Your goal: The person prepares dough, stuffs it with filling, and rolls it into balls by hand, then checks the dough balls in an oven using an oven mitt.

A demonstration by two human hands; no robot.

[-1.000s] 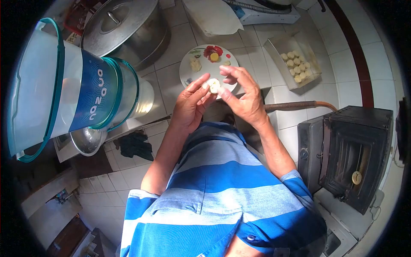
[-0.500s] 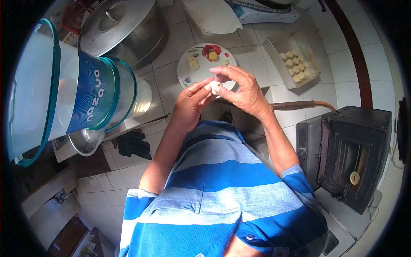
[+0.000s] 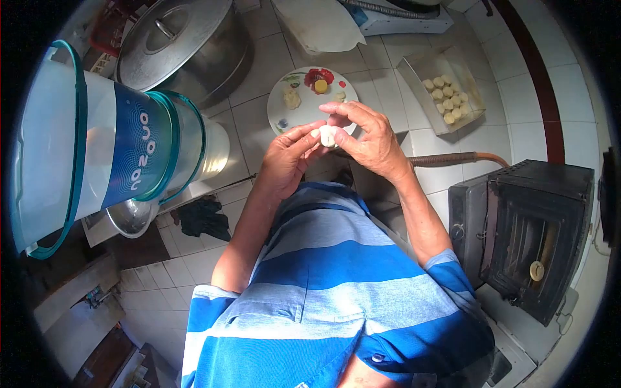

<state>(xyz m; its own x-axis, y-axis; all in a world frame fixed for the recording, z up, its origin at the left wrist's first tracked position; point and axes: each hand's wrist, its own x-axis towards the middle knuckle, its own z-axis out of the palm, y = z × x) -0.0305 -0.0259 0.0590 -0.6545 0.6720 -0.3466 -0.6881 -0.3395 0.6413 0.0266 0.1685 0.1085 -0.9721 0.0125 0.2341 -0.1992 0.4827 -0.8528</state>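
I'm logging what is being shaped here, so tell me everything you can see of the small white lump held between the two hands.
The dough ball is small, pale and rounded, soft-looking like raw dough, its surface closed with no filling showing. It is pinched between the fingertips of the left hand and the right hand, held in the air above the near edge of the white plate. Fingers hide its underside.

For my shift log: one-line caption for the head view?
Both hands, left hand and right hand, pinch a pale dough ball above a plate.
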